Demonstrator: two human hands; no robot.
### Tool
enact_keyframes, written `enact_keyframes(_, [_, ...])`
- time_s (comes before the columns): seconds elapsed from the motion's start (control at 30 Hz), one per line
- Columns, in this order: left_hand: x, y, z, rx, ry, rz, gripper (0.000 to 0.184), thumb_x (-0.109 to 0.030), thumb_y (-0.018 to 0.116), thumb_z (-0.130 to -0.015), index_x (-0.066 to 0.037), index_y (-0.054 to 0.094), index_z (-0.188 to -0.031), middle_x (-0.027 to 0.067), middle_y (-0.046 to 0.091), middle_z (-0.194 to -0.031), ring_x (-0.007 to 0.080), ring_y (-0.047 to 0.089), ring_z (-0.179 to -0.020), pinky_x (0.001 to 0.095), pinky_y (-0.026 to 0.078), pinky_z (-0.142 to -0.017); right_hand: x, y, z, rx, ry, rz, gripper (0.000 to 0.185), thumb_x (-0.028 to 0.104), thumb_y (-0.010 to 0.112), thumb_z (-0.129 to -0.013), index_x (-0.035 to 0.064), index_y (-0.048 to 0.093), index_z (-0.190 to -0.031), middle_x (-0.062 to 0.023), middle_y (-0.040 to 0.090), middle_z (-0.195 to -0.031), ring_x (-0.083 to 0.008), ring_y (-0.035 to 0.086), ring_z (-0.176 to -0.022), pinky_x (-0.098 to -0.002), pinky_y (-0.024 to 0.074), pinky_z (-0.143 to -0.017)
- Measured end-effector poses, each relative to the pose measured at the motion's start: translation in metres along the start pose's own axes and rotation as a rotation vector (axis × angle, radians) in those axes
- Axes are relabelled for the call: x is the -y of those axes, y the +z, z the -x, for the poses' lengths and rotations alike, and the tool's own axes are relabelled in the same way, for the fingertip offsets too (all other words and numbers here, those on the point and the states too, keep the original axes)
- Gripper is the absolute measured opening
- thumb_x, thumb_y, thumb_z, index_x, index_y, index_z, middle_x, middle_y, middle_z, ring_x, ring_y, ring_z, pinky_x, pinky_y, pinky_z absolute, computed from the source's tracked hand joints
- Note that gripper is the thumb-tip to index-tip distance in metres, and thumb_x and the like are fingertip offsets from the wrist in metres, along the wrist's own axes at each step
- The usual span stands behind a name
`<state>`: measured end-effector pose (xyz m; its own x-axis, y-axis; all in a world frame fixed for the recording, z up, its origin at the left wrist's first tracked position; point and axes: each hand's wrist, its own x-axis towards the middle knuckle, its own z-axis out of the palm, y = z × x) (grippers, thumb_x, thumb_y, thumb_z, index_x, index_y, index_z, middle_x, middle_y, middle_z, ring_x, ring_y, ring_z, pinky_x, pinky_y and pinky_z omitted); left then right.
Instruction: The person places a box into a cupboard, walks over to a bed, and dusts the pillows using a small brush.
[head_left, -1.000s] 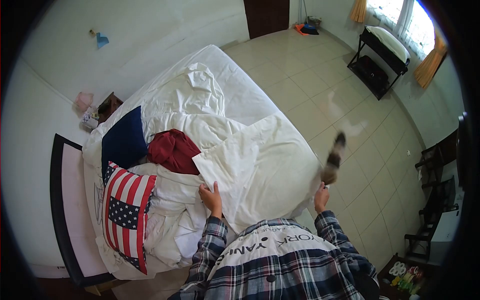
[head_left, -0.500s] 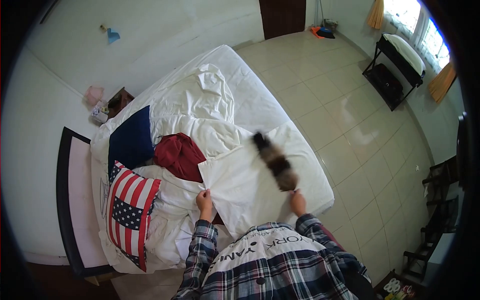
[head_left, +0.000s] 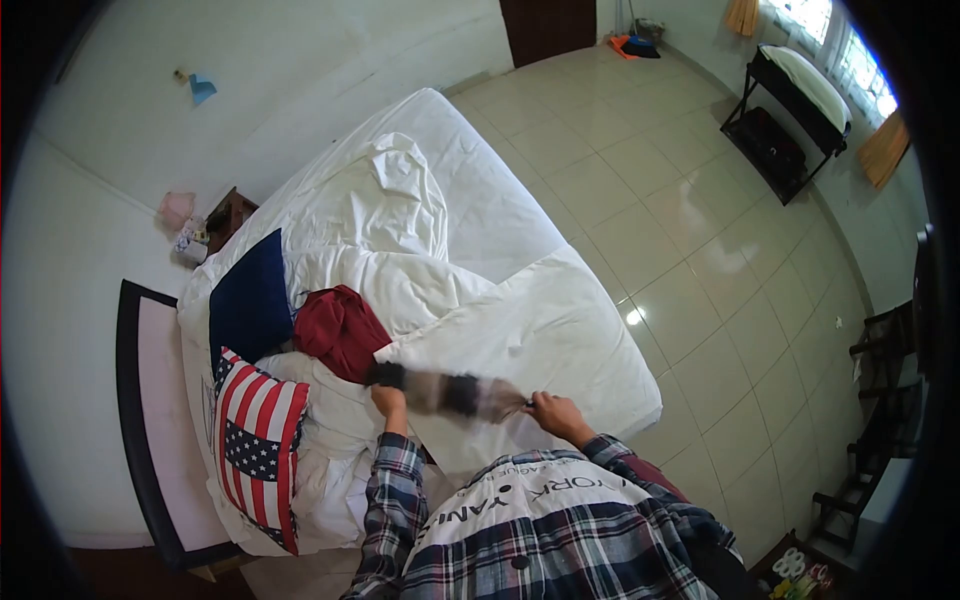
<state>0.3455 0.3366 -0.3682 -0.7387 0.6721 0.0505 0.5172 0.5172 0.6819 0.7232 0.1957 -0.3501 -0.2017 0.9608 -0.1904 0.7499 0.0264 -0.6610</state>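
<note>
My right hand [head_left: 560,417] is closed round the thin handle of a fluffy feather duster [head_left: 455,394] with brown and black bands, blurred by motion. The duster lies across the near part of the white sheet [head_left: 560,320], its dark tip pointing left. At that tip, my left hand [head_left: 388,402] is closed on the edge of the sheet; the duster partly covers this spot. Just beyond my left hand is a crumpled dark red cloth [head_left: 342,330].
A navy pillow [head_left: 250,295] and a flag-patterned pillow [head_left: 258,445] lie by the headboard [head_left: 150,420]. Rumpled white bedding [head_left: 390,215] covers the bed's far left part. Tiled floor [head_left: 690,270] runs along the right, with a dark rack [head_left: 785,125] under the window.
The duster has swung from pointing away from me, on the right of the sheet, to lying crosswise toward my left hand. My right hand has moved left. My view has shifted slightly.
</note>
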Motion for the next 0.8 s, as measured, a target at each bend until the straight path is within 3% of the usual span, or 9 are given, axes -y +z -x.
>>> enact_keyframes(0.1, [-0.022, -0.026, -0.007, 0.224, 0.152, -0.210, 0.034, -0.037, 0.070, -0.087, -0.003, 0.068, -0.087, 0.0163, 0.070, -0.085, 0.0372, 0.065, -0.077, 0.0459, 0.048, -0.067, -0.037, 0.021, 0.012, -0.075, 0.215, 0.029, 0.038, 0.042, 0.052, -0.097, 0.0042, 0.052, -0.105, -0.0223, 0.067, -0.089, -0.0429, 0.066, -0.077, -0.0537, 0.0512, -0.066])
enact_keyframes(0.23, [-0.048, -0.025, 0.004, 0.120, 0.133, -0.270, 0.033, -0.035, 0.069, -0.088, -0.003, 0.067, -0.082, 0.0150, 0.070, -0.081, 0.0367, 0.065, -0.075, 0.0470, 0.048, -0.067, -0.132, 0.004, 0.054, -0.325, 0.728, 0.028, 0.042, 0.044, 0.047, -0.099, 0.0029, 0.053, -0.103, -0.0243, 0.067, -0.083, -0.0444, 0.066, -0.075, -0.0552, 0.0510, -0.064])
enact_keyframes(0.37, [-0.076, -0.006, 0.034, -0.118, 0.088, -0.603, 0.040, -0.027, 0.068, -0.086, -0.004, 0.056, -0.118, 0.0220, 0.057, -0.128, 0.0355, 0.056, -0.112, 0.0470, 0.046, -0.085, -0.199, -0.058, 0.076, -0.524, 0.999, -0.061, 0.052, 0.047, 0.048, -0.098, -0.0020, 0.065, -0.094, -0.0279, 0.067, -0.085, -0.0468, 0.065, -0.083, -0.0539, 0.0508, -0.073])
enact_keyframes(0.4, [-0.085, 0.001, 0.051, -0.080, 0.289, -0.593, 0.049, -0.025, 0.069, -0.085, -0.004, 0.051, -0.125, 0.0222, 0.049, -0.134, 0.0366, 0.049, -0.120, 0.0489, 0.042, -0.091, -0.217, -0.072, 0.076, -0.503, 1.084, -0.022, 0.054, 0.046, 0.048, -0.098, -0.0030, 0.068, -0.090, -0.0288, 0.067, -0.090, -0.0473, 0.064, -0.087, -0.0540, 0.0504, -0.076])
enact_keyframes(0.47, [-0.107, 0.010, 0.093, 0.000, 0.694, -0.561, 0.067, -0.021, 0.070, -0.081, -0.005, 0.041, -0.140, 0.0226, 0.034, -0.148, 0.0387, 0.034, -0.137, 0.0526, 0.034, -0.104, -0.240, -0.100, 0.073, -0.587, 1.109, -0.028, 0.056, 0.048, 0.047, -0.098, -0.0027, 0.068, -0.089, -0.0279, 0.067, -0.090, -0.0468, 0.064, -0.087, -0.0540, 0.0494, -0.074])
enact_keyframes(0.57, [-0.135, 0.024, 0.143, 0.582, 1.198, -0.621, 0.077, -0.031, 0.069, -0.083, -0.019, 0.034, -0.150, 0.0172, 0.023, -0.156, 0.0387, 0.020, -0.145, 0.0610, 0.021, -0.112, -0.223, -0.143, 0.045, -0.907, 0.839, -0.210, 0.052, 0.047, 0.047, -0.100, -0.0021, 0.065, -0.094, -0.0266, 0.066, -0.083, -0.0467, 0.062, -0.079, -0.0519, 0.0464, -0.067])
enact_keyframes(0.63, [-0.122, 0.048, 0.161, 0.850, 1.206, -0.647, 0.076, -0.035, 0.067, -0.086, -0.025, 0.032, -0.152, 0.0144, 0.015, -0.160, 0.0389, 0.013, -0.148, 0.0655, 0.017, -0.112, -0.204, -0.157, 0.016, -1.063, 0.606, -0.325, 0.043, 0.041, 0.047, -0.102, -0.0007, 0.060, -0.100, -0.0256, 0.062, -0.077, -0.0458, 0.059, -0.070, -0.0491, 0.0431, -0.061])
enact_keyframes(0.7, [-0.101, 0.070, 0.170, 1.083, 1.127, -0.700, 0.074, -0.037, 0.065, -0.087, -0.028, 0.031, -0.152, 0.0132, 0.012, -0.162, 0.0392, 0.010, -0.149, 0.0677, 0.016, -0.112, -0.190, -0.158, -0.012, -0.982, 0.579, -0.475, 0.044, 0.041, 0.046, -0.103, -0.0019, 0.058, -0.099, -0.0262, 0.056, -0.073, -0.0385, 0.052, -0.064, -0.0461, 0.0410, -0.061])
enact_keyframes(0.8, [-0.096, 0.075, 0.168, 1.120, 1.128, -0.798, 0.072, -0.035, 0.065, -0.087, -0.030, 0.032, -0.151, 0.0113, 0.010, -0.163, 0.0390, 0.009, -0.149, 0.0689, 0.014, -0.112, -0.209, -0.122, -0.035, -0.654, 0.558, -0.263, 0.046, 0.043, 0.048, -0.100, -0.0009, 0.061, -0.095, -0.0270, 0.064, -0.083, -0.0445, 0.062, -0.075, -0.0493, 0.0459, -0.064])
